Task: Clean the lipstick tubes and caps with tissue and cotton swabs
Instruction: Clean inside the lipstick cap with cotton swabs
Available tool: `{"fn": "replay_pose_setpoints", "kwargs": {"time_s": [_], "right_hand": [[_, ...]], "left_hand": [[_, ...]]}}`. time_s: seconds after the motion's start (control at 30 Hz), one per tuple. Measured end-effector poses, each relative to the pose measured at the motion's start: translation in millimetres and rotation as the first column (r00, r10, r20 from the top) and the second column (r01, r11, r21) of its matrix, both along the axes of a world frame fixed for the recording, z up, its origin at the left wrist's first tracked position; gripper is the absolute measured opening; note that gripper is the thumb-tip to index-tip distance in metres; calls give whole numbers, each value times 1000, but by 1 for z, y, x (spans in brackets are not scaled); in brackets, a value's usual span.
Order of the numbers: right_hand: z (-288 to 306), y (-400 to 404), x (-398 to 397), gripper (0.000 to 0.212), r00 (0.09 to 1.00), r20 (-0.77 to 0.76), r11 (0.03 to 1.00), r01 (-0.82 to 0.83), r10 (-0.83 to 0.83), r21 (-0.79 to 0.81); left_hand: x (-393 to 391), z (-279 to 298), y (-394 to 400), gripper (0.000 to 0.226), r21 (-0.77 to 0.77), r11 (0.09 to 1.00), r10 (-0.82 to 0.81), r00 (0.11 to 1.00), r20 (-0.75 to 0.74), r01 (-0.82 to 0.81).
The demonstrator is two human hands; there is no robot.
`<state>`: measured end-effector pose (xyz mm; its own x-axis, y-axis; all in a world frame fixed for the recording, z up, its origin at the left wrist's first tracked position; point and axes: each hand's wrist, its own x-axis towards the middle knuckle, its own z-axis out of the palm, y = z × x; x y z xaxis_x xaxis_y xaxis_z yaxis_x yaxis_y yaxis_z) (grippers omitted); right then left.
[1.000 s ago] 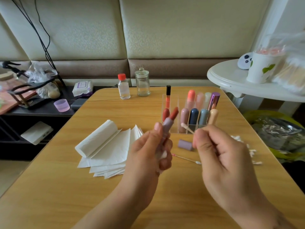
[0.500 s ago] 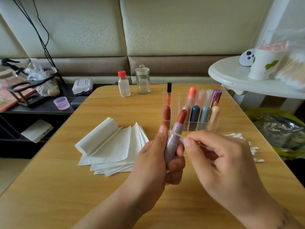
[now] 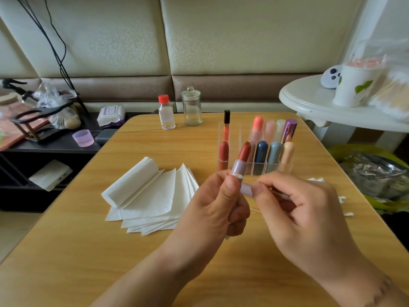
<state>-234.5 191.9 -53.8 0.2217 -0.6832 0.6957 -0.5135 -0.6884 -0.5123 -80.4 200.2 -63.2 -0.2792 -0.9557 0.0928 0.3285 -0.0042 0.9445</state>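
My left hand [image 3: 218, 209] grips an uncapped lilac lipstick tube [image 3: 239, 168] upright, its red-brown stick raised above my fingers. My right hand [image 3: 296, 214] pinches a thin cotton swab [image 3: 279, 195] whose tip touches the tube's collar just above my left thumb. The lilac cap [image 3: 246, 188] lies on the table behind my fingers, partly hidden. A fanned stack of white tissue [image 3: 152, 196] lies to the left. Used swabs [image 3: 342, 198] are scattered at the right of the table.
A clear acrylic organizer [image 3: 230, 147] holds several capped lipsticks behind my hands. A small red-capped bottle [image 3: 166, 113] and a glass jar [image 3: 192, 107] stand at the table's far edge. A white side table [image 3: 309, 100] with a paper cup stands right, a bin below it.
My left hand turned the lipstick upright and brought it closer to the right hand. The right hand moved the swab in, from held apart to its tip against the tube's collar.
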Motion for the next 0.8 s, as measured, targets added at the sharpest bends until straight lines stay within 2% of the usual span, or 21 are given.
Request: {"fn": "replay_pose_setpoints", "kwargs": {"time_s": [0.1, 0.3, 0.47, 0.8], "right_hand": [[-1, 0, 0, 24, 1000, 19, 1000, 0, 0, 8], [0, 0, -1, 24, 999, 43, 1000, -24, 23, 18], [0, -2, -2, 26, 997, 69, 1000, -17, 15, 23], [-1, -3, -4, 29, 997, 56, 998, -54, 51, 36]], "left_hand": [[1, 0, -1, 63, 0, 999, -44, 997, -57, 44], [1, -1, 0, 59, -8, 999, -47, 998, -28, 47], [0, 0, 0, 44, 32, 999, -23, 999, -34, 24], [-2, -2, -1, 43, 16, 1000, -21, 999, -34, 22]]}}
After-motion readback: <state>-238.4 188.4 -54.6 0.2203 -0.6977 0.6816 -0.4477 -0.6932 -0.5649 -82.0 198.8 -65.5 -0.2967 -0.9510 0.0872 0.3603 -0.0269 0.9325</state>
